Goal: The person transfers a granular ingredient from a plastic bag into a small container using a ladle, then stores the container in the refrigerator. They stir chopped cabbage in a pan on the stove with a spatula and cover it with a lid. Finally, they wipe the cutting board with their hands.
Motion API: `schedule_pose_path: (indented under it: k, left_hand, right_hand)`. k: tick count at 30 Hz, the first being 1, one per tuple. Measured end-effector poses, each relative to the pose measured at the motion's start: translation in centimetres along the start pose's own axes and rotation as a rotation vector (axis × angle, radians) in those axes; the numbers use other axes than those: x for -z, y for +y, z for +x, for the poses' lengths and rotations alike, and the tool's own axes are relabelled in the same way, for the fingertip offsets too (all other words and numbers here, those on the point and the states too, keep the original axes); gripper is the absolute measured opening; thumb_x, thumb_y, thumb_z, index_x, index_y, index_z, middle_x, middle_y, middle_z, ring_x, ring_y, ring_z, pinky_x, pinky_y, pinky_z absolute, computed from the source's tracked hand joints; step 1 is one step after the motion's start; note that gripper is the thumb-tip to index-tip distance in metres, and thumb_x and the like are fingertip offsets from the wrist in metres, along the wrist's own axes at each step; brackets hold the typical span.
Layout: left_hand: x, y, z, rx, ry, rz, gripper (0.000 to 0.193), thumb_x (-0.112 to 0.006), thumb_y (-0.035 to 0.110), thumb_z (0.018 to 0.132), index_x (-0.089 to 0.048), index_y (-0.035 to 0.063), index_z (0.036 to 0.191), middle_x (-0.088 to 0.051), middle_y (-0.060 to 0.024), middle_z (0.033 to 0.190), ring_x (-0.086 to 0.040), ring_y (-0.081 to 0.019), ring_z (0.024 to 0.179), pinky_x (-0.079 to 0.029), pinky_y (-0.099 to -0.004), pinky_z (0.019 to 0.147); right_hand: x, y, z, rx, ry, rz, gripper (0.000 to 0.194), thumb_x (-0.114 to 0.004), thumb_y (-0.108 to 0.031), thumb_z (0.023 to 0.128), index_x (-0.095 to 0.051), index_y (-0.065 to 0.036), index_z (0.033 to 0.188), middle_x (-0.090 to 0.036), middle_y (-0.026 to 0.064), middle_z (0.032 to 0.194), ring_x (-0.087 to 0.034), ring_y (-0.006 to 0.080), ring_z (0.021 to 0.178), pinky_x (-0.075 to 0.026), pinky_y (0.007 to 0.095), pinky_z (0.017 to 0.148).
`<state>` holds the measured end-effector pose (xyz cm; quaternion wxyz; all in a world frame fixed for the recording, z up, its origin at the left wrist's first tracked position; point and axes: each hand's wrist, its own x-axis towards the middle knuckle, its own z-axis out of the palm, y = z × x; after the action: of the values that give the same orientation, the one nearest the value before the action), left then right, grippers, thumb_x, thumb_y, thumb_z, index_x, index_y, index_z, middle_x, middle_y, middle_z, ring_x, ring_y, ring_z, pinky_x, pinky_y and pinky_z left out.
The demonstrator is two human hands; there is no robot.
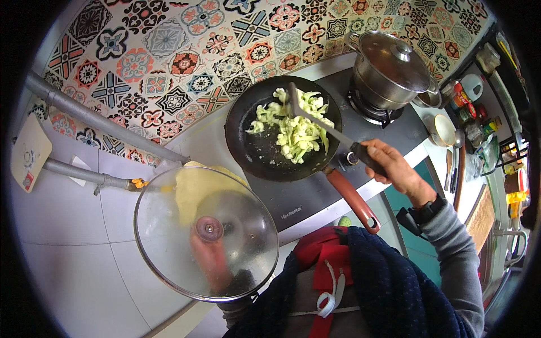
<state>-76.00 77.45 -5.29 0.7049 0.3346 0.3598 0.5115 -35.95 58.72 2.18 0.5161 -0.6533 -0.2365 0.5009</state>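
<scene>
My right hand (393,167) grips the dark handle of a spatula (323,122), whose blade rests among cauliflower florets (300,133) in a black frying pan (258,158). The pan sits on a black gas stove (279,196), its red-brown handle pointing towards me. On the left, a round glass lid (169,236) with a metal rim is held up, clear of the pan. Through its misted glass my left hand (209,249) shows blurred at the knob, its fingers partly hidden. A yellow cloth (190,186) lies behind the lid.
A lidded steel pot (380,80) stands on the far burner. To its right are a bowl (444,131), jars and bottles, and a wooden cutting board (482,215). Grey pipes (97,118) run along the left wall. Patterned tiles line the back.
</scene>
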Motion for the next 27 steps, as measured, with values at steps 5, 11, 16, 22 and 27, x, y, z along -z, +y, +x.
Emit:
schedule_pose_path:
  k: [5,11,16,22,27]
  left_hand:
    - [-1.4,-0.3,-0.5,-0.056,0.068,0.045,0.024,-0.044,0.021,0.102,-0.054,0.0019,0.113,-0.056,-0.0076,0.109,-0.054,-0.0169,0.105,-0.047,-0.0324,0.088]
    - [-2.3,0.0,-0.8,-0.159,0.098,0.231,0.025,-0.045,0.022,0.102,-0.054,0.0026,0.114,-0.055,-0.0069,0.11,-0.053,-0.0173,0.105,-0.046,-0.034,0.092]
    - [-2.2,0.7,-0.4,-0.075,0.068,0.002,0.024,-0.044,0.023,0.102,-0.055,0.0035,0.11,-0.057,-0.0058,0.106,-0.055,-0.0163,0.102,-0.046,-0.0342,0.091]
    - [-1.7,0.8,-0.8,-0.128,0.066,0.141,0.024,-0.045,0.025,0.102,-0.056,0.0046,0.109,-0.058,-0.0059,0.105,-0.055,-0.0159,0.101,-0.046,-0.0335,0.09]
    - [-1.0,0.7,-0.4,-0.038,0.117,-0.004,0.024,-0.044,0.025,0.102,-0.056,0.0049,0.108,-0.059,-0.0059,0.103,-0.057,-0.0157,0.098,-0.048,-0.0323,0.086]
  right_hand:
    - [3.2,-2.1,-2.4,-0.023,0.105,0.064,0.034,-0.038,-0.028,0.104,-0.053,-0.003,0.122,-0.057,0.0047,0.058,-0.044,0.0061,0.039,-0.031,0.0181,0.035]
    - [4.5,-3.1,-4.0,0.002,0.158,0.111,0.037,-0.04,-0.029,0.104,-0.051,-0.006,0.131,-0.058,0.0035,0.06,-0.043,0.0037,0.038,-0.028,0.0157,0.034]
    - [3.5,-1.1,-1.4,-0.034,0.208,-0.064,0.047,-0.067,-0.02,0.089,-0.054,-0.009,0.132,-0.064,0.0067,0.077,-0.05,0.0071,0.045,-0.039,0.02,0.039]
    - [2.5,-0.2,0.0,0.269,0.367,-1.006,0.036,-0.054,-0.02,0.096,-0.054,0.0,0.126,-0.065,0.0141,0.085,-0.065,0.0221,0.077,-0.05,0.0316,0.075]
    - [-0.3,-1.2,0.7,-0.284,0.125,-0.53,0.038,-0.04,-0.031,0.101,-0.049,-0.006,0.128,-0.053,0.005,0.062,-0.046,0.0108,0.043,-0.037,0.0259,0.039]
